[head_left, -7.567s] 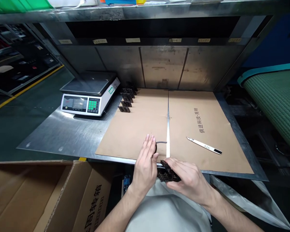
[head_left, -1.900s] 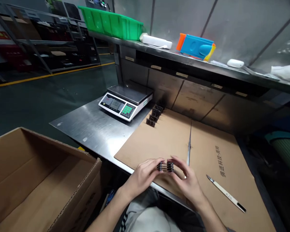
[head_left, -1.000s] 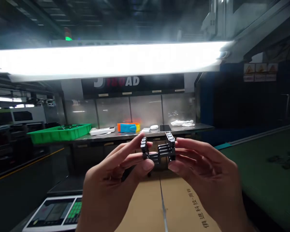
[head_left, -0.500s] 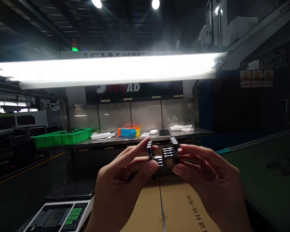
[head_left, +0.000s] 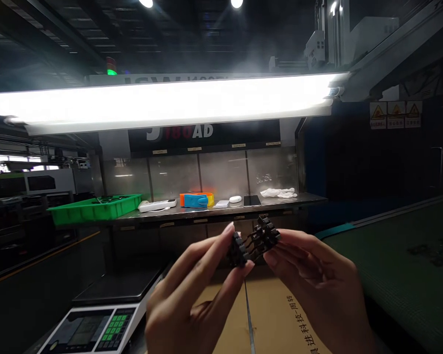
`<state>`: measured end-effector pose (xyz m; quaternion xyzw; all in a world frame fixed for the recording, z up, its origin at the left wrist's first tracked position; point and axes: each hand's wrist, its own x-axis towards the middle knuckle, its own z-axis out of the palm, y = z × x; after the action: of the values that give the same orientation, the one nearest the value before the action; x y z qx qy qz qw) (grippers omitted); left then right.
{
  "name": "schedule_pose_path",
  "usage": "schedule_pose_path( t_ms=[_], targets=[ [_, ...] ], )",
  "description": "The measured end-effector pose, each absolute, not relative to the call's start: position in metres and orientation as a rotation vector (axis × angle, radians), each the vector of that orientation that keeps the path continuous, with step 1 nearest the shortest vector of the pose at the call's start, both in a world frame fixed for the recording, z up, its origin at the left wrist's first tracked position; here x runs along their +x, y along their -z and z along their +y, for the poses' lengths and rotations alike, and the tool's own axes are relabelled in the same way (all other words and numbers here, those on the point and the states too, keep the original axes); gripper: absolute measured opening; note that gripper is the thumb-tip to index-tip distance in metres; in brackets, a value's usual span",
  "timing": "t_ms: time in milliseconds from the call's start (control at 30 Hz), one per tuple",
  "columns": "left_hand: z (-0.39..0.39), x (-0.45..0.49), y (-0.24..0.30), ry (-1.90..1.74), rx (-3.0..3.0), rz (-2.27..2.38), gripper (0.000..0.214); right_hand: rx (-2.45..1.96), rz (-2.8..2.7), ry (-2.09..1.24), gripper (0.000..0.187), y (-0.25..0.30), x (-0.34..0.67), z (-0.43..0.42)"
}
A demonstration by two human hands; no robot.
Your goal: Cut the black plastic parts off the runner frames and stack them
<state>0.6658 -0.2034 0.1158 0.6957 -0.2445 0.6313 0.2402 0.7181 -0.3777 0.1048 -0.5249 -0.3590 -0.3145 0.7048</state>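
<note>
Above the carton, both hands pinch a small black moulded plastic part (head_left: 266,233) with ribbed, blocky ends. Thin dark strips run between its two ends; I cannot tell whether it is one piece or two. My left hand (head_left: 197,285) is closed on the left end, which stands tilted between thumb and fingertips. My right hand (head_left: 317,280) grips the right end from its outer side, thumb below and index finger above. Under the hands lies the brown cardboard carton (head_left: 273,314) with printed characters and a centre seam.
A weighing scale (head_left: 92,327) stands at lower left. On the metal shelf (head_left: 192,215) are a green tray (head_left: 96,211), a blue and orange band (head_left: 196,200) and a white cloth (head_left: 278,192). A bright tube lamp (head_left: 170,101) hangs above; a green conveyor belt (head_left: 398,265) runs at right.
The black part has been turned, so its ends now show tilted, blocky faces. My left hand has rotated and its thumb has moved lower; both hands stay closed on the part.
</note>
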Motion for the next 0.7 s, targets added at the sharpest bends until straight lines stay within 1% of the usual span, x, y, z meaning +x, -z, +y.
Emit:
schedule_pose_path(
  t_ms=[133,300,467,533,633,700],
  targets=[
    [-0.205,0.663,-0.107,-1.838,1.988,-0.705,0.054,-1.203,-0.770,0.655,0.023,-0.102,0.715,-0.380],
    [-0.199,0.663,-0.102,-1.910,2.090,-0.905,0.058,-1.219,-0.730,0.578,0.020,-0.101,0.713,-0.382],
    [-0.195,0.661,-0.099,-1.925,2.201,-1.020,0.049,-1.225,-0.701,0.605,0.018,-0.094,0.715,-0.380],
    [-0.194,0.663,-0.098,-1.936,2.223,-0.987,0.044,-1.256,-0.674,0.753,0.022,-0.089,0.715,-0.377],
    [-0.196,0.669,-0.095,-2.014,2.135,-0.921,0.033,-1.249,-0.593,1.246,0.027,-0.079,0.711,-0.372],
    [-0.198,0.673,-0.092,-2.038,2.082,-0.903,0.031,-1.285,-0.614,1.456,0.031,-0.073,0.707,-0.368]
  ],
)
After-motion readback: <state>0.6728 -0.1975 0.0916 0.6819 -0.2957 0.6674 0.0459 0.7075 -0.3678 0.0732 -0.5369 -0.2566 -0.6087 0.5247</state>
